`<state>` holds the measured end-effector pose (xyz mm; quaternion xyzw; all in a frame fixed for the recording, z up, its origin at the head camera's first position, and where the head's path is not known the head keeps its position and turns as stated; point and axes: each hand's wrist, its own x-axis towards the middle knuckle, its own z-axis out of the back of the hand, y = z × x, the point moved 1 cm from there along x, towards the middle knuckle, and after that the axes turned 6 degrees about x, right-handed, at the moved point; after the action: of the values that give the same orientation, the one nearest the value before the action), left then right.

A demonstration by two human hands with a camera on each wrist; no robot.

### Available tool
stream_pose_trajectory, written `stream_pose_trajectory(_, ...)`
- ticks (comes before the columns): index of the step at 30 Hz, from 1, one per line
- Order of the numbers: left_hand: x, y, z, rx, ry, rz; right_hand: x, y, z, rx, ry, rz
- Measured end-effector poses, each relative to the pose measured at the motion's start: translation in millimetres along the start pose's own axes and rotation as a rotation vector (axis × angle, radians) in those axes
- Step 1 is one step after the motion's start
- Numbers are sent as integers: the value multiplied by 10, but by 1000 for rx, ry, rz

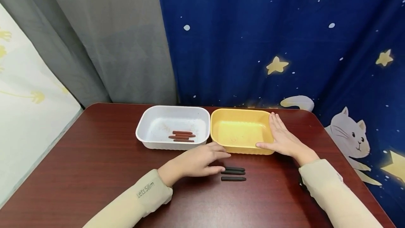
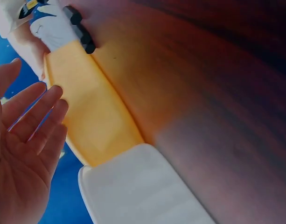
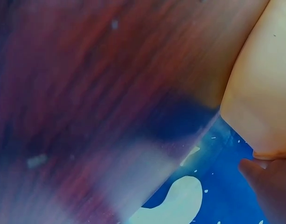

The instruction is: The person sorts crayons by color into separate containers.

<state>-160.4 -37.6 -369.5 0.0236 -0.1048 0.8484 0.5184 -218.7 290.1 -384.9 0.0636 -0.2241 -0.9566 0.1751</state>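
Observation:
My right hand (image 1: pixel 283 139) rests against the right end of a yellow plastic bin (image 1: pixel 242 149), fingers straight along the end rim and thumb on the front corner. In the right wrist view a fingertip (image 3: pixel 252 169) shows at the bin's rim. Nothing lies inside the yellow bin. My left hand (image 1: pixel 200 159) hovers in front of the bins with loosely bent fingers and no object in them. Its palm shows bare in the left wrist view. Black crayons (image 1: pixel 233 178) lie on the table beside the left thumb, which overlaps the ends of some in the head view.
A white bin (image 1: pixel 172 145) stands against the yellow one's left side, with several reddish-brown crayons (image 1: pixel 181 137) in it. Both bins are near the back edge of the dark red table (image 1: pixel 95 157). A blue star-patterned curtain (image 1: pixel 227 45) hangs behind.

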Motion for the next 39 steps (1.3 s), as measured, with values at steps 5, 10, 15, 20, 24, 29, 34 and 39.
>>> stream_pose_trajectory(5,127,20,-62,-7,108,26,-5,1,25,-8,6,-2)
stream_pose_trajectory(10,244,36,-116,-87,213,55,4,12,29,-3,19,-6)
stream_pose_trajectory(15,339,55,-157,-121,272,85,16,29,44,9,35,-8)
stream_pose_trajectory(20,418,54,-163,-141,299,83,25,41,56,8,28,-6)
stream_pose_trajectory(24,428,56,-167,-167,318,114,39,54,61,14,24,-3)
stream_pose_trajectory(29,427,62,-165,-213,329,177,55,59,62,19,21,-8)
stream_pose_trajectory(34,419,46,-169,-222,340,191,47,46,51,23,26,-14)
stream_pose_trajectory(39,392,17,-174,-213,340,170,32,35,28,38,31,-13)
